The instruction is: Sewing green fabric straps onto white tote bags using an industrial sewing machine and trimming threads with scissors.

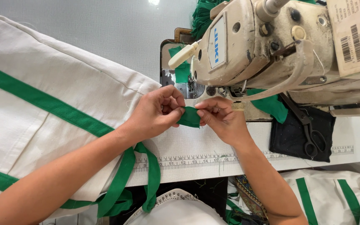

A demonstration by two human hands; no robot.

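Note:
My left hand [157,110] and my right hand [221,118] pinch a small folded piece of green fabric [189,117] between their fingertips, just in front of the needle area of a cream-coloured sewing machine [267,41]. Both hands hover over the white table [196,146], above a printed ruler strip [196,159]. A large white cloth bag with green stripes [42,108] lies to the left under my left forearm. Its green strap [123,179] hangs off the table's front edge.
Black scissors [309,133] lie on a dark cloth [288,137] to the right of my right hand. More green fabric [205,14] is piled behind the machine. Another white and green bag [334,196] sits lower right below the table.

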